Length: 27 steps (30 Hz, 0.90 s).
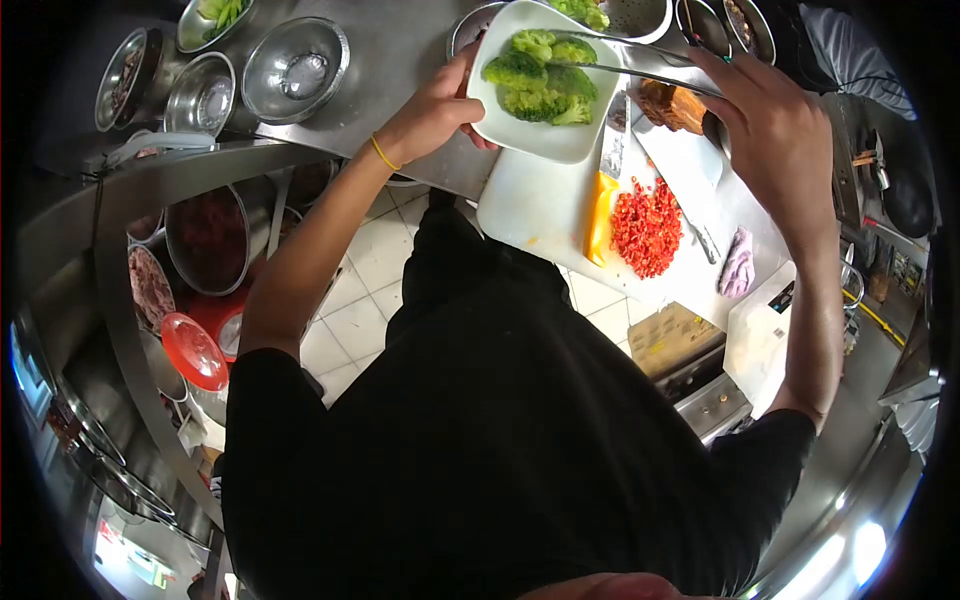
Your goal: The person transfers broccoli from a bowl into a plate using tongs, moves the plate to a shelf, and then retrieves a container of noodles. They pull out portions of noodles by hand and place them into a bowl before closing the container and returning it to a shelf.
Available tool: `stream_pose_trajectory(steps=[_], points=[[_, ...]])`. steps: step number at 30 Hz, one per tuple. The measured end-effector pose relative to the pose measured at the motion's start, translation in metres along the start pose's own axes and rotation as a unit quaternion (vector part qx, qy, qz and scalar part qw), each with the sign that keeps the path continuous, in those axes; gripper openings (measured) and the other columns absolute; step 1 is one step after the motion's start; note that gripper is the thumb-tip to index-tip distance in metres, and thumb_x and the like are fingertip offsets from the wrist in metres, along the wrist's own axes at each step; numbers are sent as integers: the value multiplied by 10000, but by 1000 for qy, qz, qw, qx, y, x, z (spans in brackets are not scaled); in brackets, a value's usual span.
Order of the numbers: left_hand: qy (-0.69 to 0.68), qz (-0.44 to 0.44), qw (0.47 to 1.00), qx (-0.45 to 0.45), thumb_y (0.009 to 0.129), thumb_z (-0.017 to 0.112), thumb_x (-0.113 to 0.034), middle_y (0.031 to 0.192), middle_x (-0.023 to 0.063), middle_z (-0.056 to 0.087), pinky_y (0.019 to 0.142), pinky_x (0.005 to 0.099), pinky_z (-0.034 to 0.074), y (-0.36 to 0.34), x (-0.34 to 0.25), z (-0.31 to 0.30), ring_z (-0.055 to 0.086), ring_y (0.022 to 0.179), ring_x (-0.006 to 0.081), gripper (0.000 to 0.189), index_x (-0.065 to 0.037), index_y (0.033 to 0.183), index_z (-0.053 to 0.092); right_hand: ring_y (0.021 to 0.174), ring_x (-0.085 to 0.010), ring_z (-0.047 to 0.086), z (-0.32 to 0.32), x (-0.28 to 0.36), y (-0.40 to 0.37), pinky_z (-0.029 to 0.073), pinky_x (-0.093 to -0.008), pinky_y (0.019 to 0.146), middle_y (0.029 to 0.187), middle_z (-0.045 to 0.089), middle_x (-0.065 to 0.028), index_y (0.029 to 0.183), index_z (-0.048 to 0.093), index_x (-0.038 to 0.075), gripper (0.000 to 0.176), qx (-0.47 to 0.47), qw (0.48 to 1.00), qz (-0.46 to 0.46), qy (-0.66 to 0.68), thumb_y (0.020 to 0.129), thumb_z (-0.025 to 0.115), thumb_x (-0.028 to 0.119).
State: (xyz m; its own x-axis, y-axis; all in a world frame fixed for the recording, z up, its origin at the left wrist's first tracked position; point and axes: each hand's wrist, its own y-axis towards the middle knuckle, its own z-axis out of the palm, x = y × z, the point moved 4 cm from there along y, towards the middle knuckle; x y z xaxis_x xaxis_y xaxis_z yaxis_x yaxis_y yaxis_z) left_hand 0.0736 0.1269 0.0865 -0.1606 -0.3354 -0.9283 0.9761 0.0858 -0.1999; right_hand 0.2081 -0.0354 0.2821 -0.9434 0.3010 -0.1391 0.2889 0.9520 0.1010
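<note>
A white square dish (545, 148) with several green broccoli florets (540, 75) in it is tilted above the cutting board (520, 205). My left hand (440, 112) grips the dish by its left edge. In my right hand (765, 125) are metal tongs (650, 75), whose tips reach among the broccoli. Below the dish on the board lie a yellow-handled knife (602, 215), a pile of chopped red chili (645, 228) and a second blade (685, 190). A browned piece of food (670, 105) is just left of my right hand.
Steel bowls (296, 70) stand at the upper left, one with green vegetables (220, 12). More broccoli (582, 10) and a colander (640, 15) are at the top. A purple cloth (737, 262) lies right of the board. Pots of meat (207, 238) sit at lower left.
</note>
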Motion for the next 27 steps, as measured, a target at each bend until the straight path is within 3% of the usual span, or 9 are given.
stream_pose_trajectory(steps=[3,6,9,11,13,15,18,23,27], points=[[30,17,999,20,709,424,-21,1030,119,560,574,281,535,-2,-2,2,627,725,193,655,-48,1336,237,659,-262,564,-1,20,10,442,-364,586,758,549,-72,1078,591,110,325,27,991,-125,-27,754,616,115],[0,18,1000,-1,715,428,-26,973,119,567,623,304,526,-9,-3,1,612,755,196,497,7,1207,375,704,-275,599,5,15,5,462,-369,606,805,614,-66,997,634,126,255,20,992,-110,-57,747,595,101],[-51,3,999,2,716,426,-27,982,122,567,617,305,528,-16,0,-2,615,760,196,510,4,1221,365,680,-218,606,13,-3,-1,459,-332,605,749,617,-54,980,626,65,213,34,997,-23,64,778,578,109],[-41,-9,999,15,720,422,-29,989,126,567,621,307,526,-17,0,-1,614,761,198,523,-2,1237,351,660,-138,583,37,-23,-12,440,-299,601,699,613,-40,983,616,8,215,113,922,166,332,810,564,126],[-42,-9,999,13,726,426,-34,987,129,565,627,312,525,-18,-3,2,613,751,206,525,-7,1243,339,666,-84,547,62,-22,-15,421,-274,606,684,612,-33,1005,612,-9,247,224,888,215,340,830,560,158],[-96,-13,995,0,730,424,-34,988,133,559,632,319,524,-19,-8,3,612,744,214,528,-9,1249,326,640,-129,578,73,-19,-25,432,-290,586,700,621,-63,1014,618,16,242,177,894,201,358,822,559,150],[-67,-36,997,-20,727,423,-24,1002,140,548,635,324,526,-18,-1,0,611,730,217,550,-11,1265,306,616,-238,588,31,2,-25,444,-338,539,717,597,-77,1016,627,78,248,-20,993,67,97,785,587,159],[22,-24,997,-65,716,415,-6,1010,146,545,608,316,533,-13,-10,10,613,711,216,601,-28,1298,270,670,-256,588,-3,27,-9,463,-343,576,806,593,-79,1041,610,115,265,-11,999,41,12,776,598,120],[67,-15,996,-53,702,409,3,1028,150,542,572,306,538,-7,-5,16,617,715,215,651,-52,1328,235,651,-248,631,2,52,17,507,-326,560,747,618,-108,845,613,20,179,27,994,-58,-87,687,532,45]])
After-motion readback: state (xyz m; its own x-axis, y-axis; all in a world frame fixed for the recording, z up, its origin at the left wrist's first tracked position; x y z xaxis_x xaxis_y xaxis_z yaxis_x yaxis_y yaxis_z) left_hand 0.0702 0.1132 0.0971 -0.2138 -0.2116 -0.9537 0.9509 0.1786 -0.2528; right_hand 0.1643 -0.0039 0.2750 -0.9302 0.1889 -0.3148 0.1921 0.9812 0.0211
